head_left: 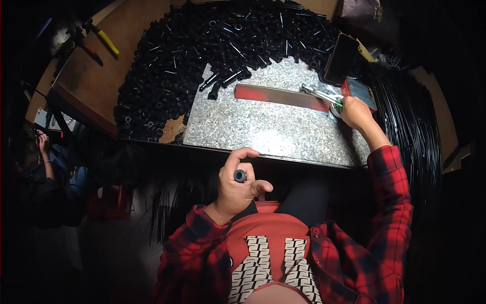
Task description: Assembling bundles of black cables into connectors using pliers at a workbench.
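My left hand (234, 182) is in front of the table's front edge. Its curled fingers hold a small black cylindrical piece (240, 176), the open round end facing up, while thumb and forefinger stand apart. At the right of the speckled grey board, my right hand (356, 113) is closed around a pair of pliers (320, 94) with a bit of green at the grip. The pliers' metal jaws point left, over the right end of a long flat bar (278, 97), worn grey-brown with red ends. Whether the jaws grip anything cannot be made out.
A big heap of black tubular parts (228, 40) covers the table's back and left, a few lying on the board (238, 126). Thin black rods (405, 126) are bundled at right beside a red box (360, 92). Yellow-handled pliers (104, 38) hang at left; another person's hand (44, 144) shows there.
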### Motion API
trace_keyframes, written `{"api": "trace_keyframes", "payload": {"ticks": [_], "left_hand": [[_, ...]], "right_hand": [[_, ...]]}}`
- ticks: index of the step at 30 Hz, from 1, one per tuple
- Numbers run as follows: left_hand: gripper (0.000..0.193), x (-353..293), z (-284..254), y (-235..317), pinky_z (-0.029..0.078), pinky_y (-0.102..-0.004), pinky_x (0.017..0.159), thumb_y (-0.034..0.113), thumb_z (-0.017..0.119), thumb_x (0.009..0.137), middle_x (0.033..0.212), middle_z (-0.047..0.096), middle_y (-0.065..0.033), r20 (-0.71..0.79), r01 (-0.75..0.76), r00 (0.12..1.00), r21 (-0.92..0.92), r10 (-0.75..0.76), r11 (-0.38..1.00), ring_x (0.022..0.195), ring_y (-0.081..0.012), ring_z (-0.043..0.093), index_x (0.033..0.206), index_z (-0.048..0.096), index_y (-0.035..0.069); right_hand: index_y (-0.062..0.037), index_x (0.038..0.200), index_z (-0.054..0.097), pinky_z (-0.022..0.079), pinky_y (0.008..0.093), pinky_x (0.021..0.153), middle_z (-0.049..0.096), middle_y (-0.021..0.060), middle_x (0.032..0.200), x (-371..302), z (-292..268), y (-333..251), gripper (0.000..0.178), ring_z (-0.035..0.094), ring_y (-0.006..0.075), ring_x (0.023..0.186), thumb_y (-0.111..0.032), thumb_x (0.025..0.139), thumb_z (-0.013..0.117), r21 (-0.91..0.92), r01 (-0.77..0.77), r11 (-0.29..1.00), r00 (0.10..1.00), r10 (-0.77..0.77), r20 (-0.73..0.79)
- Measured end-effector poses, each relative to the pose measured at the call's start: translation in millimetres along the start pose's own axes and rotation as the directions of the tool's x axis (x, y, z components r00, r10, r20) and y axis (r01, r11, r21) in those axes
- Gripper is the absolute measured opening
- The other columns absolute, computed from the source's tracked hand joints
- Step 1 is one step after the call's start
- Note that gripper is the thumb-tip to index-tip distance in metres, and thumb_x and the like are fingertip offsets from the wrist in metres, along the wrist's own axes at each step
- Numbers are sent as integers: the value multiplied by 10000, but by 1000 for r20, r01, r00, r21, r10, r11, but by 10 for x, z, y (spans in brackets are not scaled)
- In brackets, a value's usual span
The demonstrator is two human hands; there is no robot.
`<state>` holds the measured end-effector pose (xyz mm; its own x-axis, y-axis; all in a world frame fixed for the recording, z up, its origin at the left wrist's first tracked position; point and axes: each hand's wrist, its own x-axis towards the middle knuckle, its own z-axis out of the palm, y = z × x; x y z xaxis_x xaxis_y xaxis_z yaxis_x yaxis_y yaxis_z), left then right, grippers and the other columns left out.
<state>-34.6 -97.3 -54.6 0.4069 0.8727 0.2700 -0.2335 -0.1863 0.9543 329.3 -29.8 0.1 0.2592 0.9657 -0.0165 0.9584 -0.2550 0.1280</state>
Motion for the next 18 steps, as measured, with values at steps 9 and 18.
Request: {"api": "trace_keyframes", "payload": {"ticks": [9,18], "left_hand": [[695,19,32,-9,327,-161,498,334,815,699,555,383,73,3,24,1000,-10,-24,1000,509,-2,393,1156,434,-25],[729,12,92,-40,324,-159,492,336,820,694,554,369,76,14,18,1000,42,-19,999,505,-4,388,1190,413,-9]], "right_hand": [[6,862,633,490,464,786,644,253,844,-37,-68,-63,189,626,409,860,-125,735,587,179,-5,984,987,33,-156],[5,859,573,449,379,612,589,152,686,-646,-204,-828,109,594,252,651,-101,869,553,777,264,571,962,-93,-258]]}}
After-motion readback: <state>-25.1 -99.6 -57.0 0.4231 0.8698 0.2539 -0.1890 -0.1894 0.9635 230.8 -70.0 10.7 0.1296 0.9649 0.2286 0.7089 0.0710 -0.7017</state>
